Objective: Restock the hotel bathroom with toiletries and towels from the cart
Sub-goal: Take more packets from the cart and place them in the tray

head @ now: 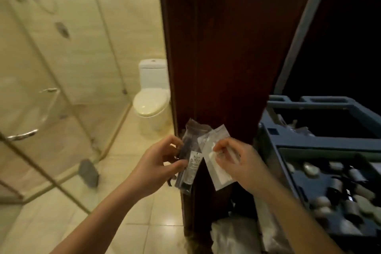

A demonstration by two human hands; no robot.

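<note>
My left hand (pixel 159 159) grips a clear packet with a dark item and a white label (pixel 188 163), held upright in front of the dark wooden door frame (pixel 226 57). Beside it, my right hand (pixel 239 159) pinches a white sachet-like toiletry packet (pixel 218 171). The two packets touch or overlap at their upper ends. At the right stands the blue-grey housekeeping cart (pixel 313 142); its top tray holds several small bottles and pale soaps (pixel 334 189).
The bathroom opens to the left: a white toilet (pixel 151 97) at the back, a glass shower enclosure (pixel 47 88) with chrome handles, and a cream tiled floor (pixel 144 222). A dark object (pixel 89 173) lies by the shower's corner. White plastic (pixel 233 235) sits below the cart.
</note>
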